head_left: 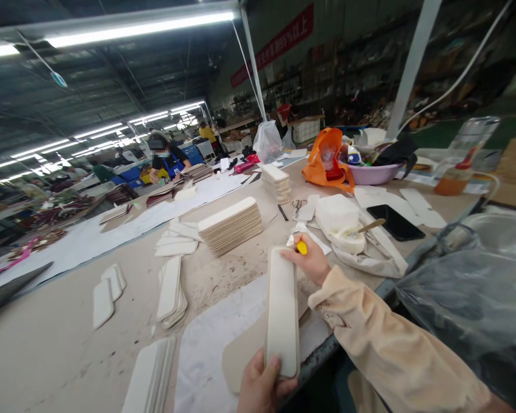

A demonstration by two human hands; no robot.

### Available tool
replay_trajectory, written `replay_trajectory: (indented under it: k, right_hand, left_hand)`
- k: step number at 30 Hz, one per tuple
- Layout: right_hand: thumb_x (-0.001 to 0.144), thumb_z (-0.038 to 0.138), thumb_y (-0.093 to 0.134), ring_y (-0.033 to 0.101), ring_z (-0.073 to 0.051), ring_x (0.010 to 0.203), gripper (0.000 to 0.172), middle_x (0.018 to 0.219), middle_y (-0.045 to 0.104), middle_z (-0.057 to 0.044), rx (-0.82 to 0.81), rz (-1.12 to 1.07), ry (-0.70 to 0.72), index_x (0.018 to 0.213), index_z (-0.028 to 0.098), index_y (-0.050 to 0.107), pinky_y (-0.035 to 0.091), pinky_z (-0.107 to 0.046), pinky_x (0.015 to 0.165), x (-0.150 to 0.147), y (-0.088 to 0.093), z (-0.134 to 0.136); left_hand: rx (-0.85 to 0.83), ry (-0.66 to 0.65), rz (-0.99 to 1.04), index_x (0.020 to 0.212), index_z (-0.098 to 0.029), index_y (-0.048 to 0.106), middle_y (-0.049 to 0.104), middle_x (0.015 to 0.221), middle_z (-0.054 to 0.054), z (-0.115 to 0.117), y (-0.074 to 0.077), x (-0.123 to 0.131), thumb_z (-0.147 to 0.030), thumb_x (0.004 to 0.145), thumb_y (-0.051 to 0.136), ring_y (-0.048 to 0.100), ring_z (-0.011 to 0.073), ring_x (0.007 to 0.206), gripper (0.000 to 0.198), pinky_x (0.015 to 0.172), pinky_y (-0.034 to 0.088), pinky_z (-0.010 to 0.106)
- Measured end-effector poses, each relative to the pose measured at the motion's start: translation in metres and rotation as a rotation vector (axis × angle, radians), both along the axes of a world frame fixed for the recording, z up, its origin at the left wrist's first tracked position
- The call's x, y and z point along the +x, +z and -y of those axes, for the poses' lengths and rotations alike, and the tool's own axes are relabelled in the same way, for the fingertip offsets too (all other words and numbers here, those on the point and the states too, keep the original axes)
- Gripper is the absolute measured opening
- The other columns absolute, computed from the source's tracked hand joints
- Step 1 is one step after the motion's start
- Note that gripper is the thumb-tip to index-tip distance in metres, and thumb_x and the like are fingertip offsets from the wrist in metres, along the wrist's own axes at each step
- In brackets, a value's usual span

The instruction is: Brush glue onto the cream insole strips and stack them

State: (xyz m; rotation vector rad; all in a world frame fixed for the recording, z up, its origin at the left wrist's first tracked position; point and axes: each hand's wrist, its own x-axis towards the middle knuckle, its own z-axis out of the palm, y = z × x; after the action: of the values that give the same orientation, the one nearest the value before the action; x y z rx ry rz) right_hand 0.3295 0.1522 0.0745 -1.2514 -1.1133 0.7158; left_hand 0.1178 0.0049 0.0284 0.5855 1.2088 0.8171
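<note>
A long cream panel with rounded corners (282, 310) slants across the near edge of the table. My left hand (264, 383) grips its near end, thumb on top. At the far end, my right hand (310, 259) has its fingertips at the panel's corner and is closed on a small yellow-ended tool (301, 247); the rest of the tool is hidden in the fist. Below the panel lies a wider beige piece (241, 353), partly covered, on a white sheet (210, 338). A tall stack of similar panels (232, 225) stands beyond my hands.
More panel piles lie left (171, 289) and near (148, 376). To the right are a cream-filled tub with a stick (348, 240), a black phone (395, 222), scissors (300, 203), an orange bag (324, 160), a purple basin (374, 174) and an orange-liquid bottle (453, 179). A co-worker (167, 158) works farther back.
</note>
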Motion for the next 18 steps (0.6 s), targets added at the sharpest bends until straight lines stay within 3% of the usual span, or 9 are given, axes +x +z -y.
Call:
replay_trajectory:
  k: [3,7,10,13,18]
  right_hand:
    - [0.068,0.046,0.071,0.043,-0.014,0.057,0.036,0.065,0.047,0.005,0.012,0.107,-0.018,0.08,0.025,0.043,0.037,-0.027,0.053,0.004,0.002,0.002]
    - [0.071,0.05,0.068,0.043,-0.016,0.054,0.035,0.062,0.048,0.004,0.038,0.264,-0.082,0.079,0.026,0.042,0.036,-0.029,0.053,0.007,0.016,-0.008]
    - [0.07,0.052,0.067,0.048,-0.017,0.057,0.037,0.066,0.054,0.003,0.078,0.324,-0.127,0.078,0.025,0.043,0.038,-0.03,0.058,0.004,0.033,-0.036]
    - [0.068,0.051,0.068,0.052,-0.017,0.061,0.037,0.071,0.059,0.001,0.106,0.378,-0.144,0.078,0.024,0.044,0.04,-0.03,0.062,-0.002,0.051,-0.081]
    - [0.066,0.036,0.072,0.052,-0.017,0.064,0.031,0.07,0.059,0.001,0.081,0.441,-0.259,0.076,0.024,0.046,0.04,-0.03,0.066,-0.015,0.07,-0.161]
  left_hand:
    - [0.091,0.009,-0.131,0.082,-0.016,0.07,0.066,0.064,0.001,-0.011,0.007,-0.016,-0.048,0.056,0.082,0.058,0.0122,0.05,0.043,0.043,0.049,0.021]
    - [0.283,0.078,-0.256,0.079,-0.017,0.071,0.062,0.061,-0.001,-0.05,0.042,-0.052,-0.048,0.061,0.078,0.051,0.0083,0.048,0.037,0.044,0.043,0.018]
    - [0.463,0.027,-0.363,0.083,-0.016,0.071,0.061,0.064,-0.001,-0.104,0.078,-0.079,-0.045,0.067,0.074,0.05,0.0076,0.051,0.033,0.049,0.042,0.018]
    - [0.604,0.063,-0.466,0.086,-0.014,0.071,0.064,0.072,0.001,-0.173,0.111,-0.095,-0.047,0.062,0.075,0.05,0.0082,0.054,0.041,0.049,0.04,0.019]
    - [0.653,0.137,-0.598,0.09,-0.013,0.069,0.066,0.073,0.002,-0.282,0.144,-0.1,-0.043,0.055,0.075,0.052,0.0091,0.058,0.047,0.053,0.042,0.021]
